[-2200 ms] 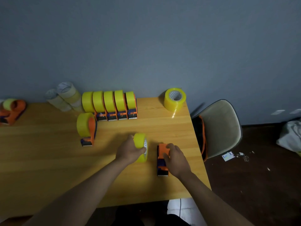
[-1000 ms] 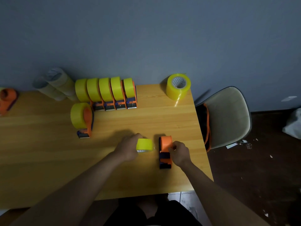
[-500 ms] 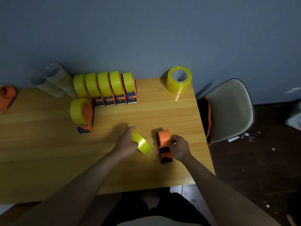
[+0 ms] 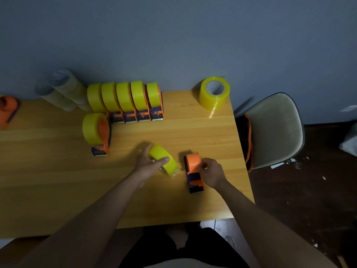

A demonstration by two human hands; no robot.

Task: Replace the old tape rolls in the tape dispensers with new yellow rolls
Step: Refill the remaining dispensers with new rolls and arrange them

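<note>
- The left hand point(image 4: 146, 165) has its grip curled around one yellow roll point(image 4: 163, 159), held just left of the empty orange dispenser point(image 4: 194, 171).
- The right hand point(image 4: 211, 175) grasps that dispenser, which lies on the worktop point(image 4: 58, 180).
- Behind the dispenser stand five loaded dispensers in a row point(image 4: 133, 101); a sixth point(image 4: 97, 132) stands left of it.
- One large yellow roll point(image 4: 213, 95) stands behind and to its right.

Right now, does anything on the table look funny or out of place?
One loaded dispenser stands apart, in front of the neat back row of dispensers and turned at an angle. Another orange dispenser sits far away at the table's left edge.
</note>
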